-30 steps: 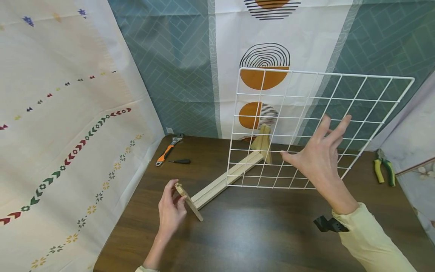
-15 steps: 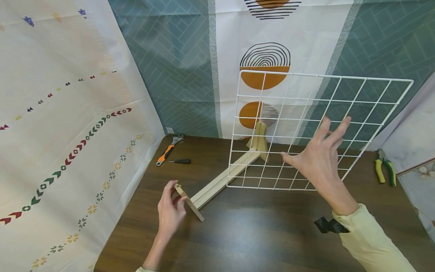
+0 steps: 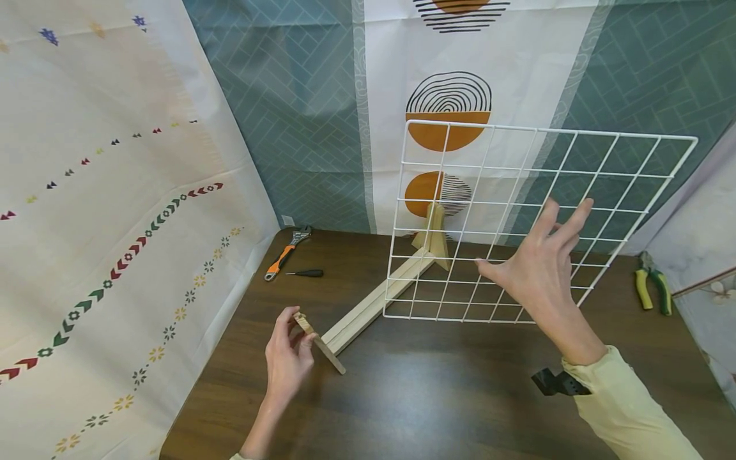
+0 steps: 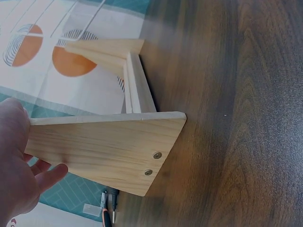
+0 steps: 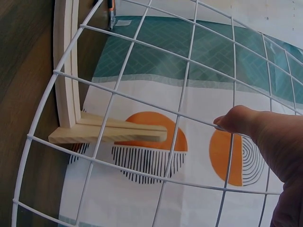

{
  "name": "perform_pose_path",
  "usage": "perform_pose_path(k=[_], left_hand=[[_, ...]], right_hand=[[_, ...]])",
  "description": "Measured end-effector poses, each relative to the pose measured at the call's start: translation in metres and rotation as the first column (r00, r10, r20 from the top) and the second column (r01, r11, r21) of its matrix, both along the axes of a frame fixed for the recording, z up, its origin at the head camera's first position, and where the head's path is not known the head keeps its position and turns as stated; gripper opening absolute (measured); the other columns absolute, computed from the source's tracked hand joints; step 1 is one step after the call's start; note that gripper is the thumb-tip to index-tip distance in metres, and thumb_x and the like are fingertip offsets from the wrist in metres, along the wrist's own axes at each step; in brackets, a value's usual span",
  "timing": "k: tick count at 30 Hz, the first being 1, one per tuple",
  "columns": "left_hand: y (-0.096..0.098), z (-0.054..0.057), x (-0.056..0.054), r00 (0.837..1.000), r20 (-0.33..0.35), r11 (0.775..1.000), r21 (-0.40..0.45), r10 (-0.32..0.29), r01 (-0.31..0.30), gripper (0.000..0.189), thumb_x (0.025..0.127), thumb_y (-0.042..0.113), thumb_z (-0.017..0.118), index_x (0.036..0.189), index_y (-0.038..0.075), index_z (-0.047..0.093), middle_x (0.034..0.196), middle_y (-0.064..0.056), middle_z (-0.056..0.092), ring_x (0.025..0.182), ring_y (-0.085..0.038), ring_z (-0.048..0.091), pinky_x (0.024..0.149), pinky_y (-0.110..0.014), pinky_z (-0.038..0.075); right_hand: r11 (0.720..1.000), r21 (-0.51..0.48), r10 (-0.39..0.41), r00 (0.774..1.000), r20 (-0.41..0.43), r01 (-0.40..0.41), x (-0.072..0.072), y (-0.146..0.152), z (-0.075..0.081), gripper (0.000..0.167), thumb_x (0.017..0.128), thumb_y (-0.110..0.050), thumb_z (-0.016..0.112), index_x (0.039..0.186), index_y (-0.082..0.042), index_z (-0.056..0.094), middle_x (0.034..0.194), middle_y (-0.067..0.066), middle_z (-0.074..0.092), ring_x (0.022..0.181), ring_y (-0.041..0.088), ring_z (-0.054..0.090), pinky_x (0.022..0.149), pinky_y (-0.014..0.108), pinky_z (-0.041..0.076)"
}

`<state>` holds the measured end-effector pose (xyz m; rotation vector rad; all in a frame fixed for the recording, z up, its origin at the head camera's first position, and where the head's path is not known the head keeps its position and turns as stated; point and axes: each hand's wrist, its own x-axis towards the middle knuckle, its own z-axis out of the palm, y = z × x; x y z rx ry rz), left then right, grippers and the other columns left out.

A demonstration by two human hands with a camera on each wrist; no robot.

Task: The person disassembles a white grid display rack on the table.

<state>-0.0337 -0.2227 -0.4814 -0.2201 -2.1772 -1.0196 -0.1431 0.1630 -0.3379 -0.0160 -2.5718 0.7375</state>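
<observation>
A pale wooden stand, a grooved beam between two end panels, lies diagonally across the dark table. My left hand pinches the near end panel by its upper edge. The left wrist view shows that panel's outer face with two screws near its lower end. Behind a white wire grid stands the far end panel. My right hand holds the grid raised and tilted, fingers hooked through its openings. In the right wrist view, the thumb lies against a wire.
An orange-handled adjustable wrench and a small black screwdriver lie at the back left of the table. Yellow-green pliers rest at the right edge. Patterned cloth hangs behind the table, with further cloth at both sides.
The stand's far end has swung to the left, while its near end, in my left hand, has shifted barely left. The grid has dipped slightly at its top edge.
</observation>
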Motion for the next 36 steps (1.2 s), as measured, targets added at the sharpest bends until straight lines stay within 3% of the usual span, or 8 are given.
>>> perform_pose_path(k=[14,36], left_hand=[[-0.0012,-0.0026,0.0027,1.0,-0.005,1.0,-0.017,0.017,-0.017,0.066,0.07,-0.016,0.081,0.127,-0.007,0.05,0.108,-0.018,0.059,0.095,-0.033,0.066,0.07,-0.042,0.059],[-0.0001,-0.0021,0.0071,1.0,0.001,1.0,-0.016,0.026,-0.026,0.067,0.069,-0.017,0.082,0.127,-0.007,0.05,0.107,-0.018,0.059,0.095,-0.034,0.066,0.07,-0.044,0.059]], right_hand=[[1.0,-0.004,-0.003,1.0,0.028,0.003,0.0003,0.0002,0.0004,0.145,0.056,-0.037,0.097,0.157,-0.001,-0.001,0.158,0.02,-0.028,0.133,0.065,0.02,0.079,0.071,0.047],[1.0,-0.004,-0.01,0.998,0.058,0.011,-0.001,0.0022,-0.0036,0.145,0.056,-0.038,0.097,0.156,-0.001,-0.001,0.157,0.023,-0.028,0.131,0.064,0.023,0.076,0.07,0.049]])
